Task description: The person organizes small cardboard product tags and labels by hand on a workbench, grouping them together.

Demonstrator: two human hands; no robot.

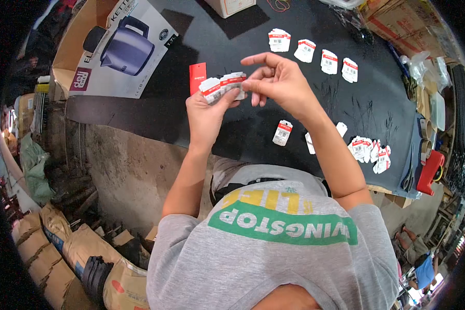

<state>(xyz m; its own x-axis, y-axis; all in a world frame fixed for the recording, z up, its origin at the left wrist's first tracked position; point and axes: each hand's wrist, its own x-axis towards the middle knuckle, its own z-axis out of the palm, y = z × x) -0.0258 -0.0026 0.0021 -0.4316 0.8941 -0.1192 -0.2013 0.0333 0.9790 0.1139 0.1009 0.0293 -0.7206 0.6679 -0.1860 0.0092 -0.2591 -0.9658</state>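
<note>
My left hand (207, 111) pinches a fanned bunch of white price tags (212, 89) with red bands and barcodes, its thumb lying over their front. At the right end of this bunch is my right hand (281, 85), fingers spread and slightly bent, the thumb tip right at the edge of the tags. A red card (197, 75) shows just behind the left hand. Below the right hand, a small stack of tags (282, 133) lies on the black table (232, 129). More tags (341, 128) are partly hidden behind my right forearm.
Several tag piles (329, 62) form a row at the back right, and a loose heap (364, 149) lies near the front right. A kettle box (126, 51) stands at left. Scissors (409, 173) and a red tool (431, 173) lie at the right edge.
</note>
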